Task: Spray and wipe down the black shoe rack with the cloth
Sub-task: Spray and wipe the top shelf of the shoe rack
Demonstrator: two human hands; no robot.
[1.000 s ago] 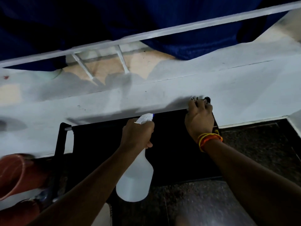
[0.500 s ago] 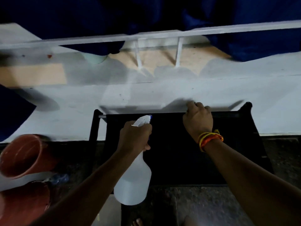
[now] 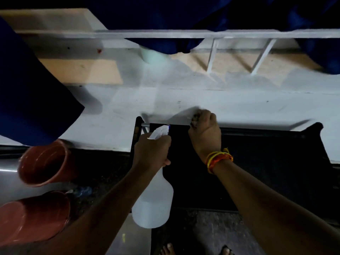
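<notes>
The black shoe rack (image 3: 266, 162) is standing on the floor against the pale wall (image 3: 239, 107), its top shelf facing up at us. Off to its left, two terracotta pots (image 3: 44, 162) are lying on their sides. The left hand (image 3: 151, 150) is wrapping round the neck of the white spray bottle (image 3: 153, 203), nozzle aiming at the shelf's back left corner. The right hand (image 3: 205, 133) is bunching a dark cloth (image 3: 195, 118) tight in its fist, pressing it on the back edge. I'd say the wiping step is under way; next, the cloth needs carrying along the back edge into that corner, then forward over the shelf.
</notes>
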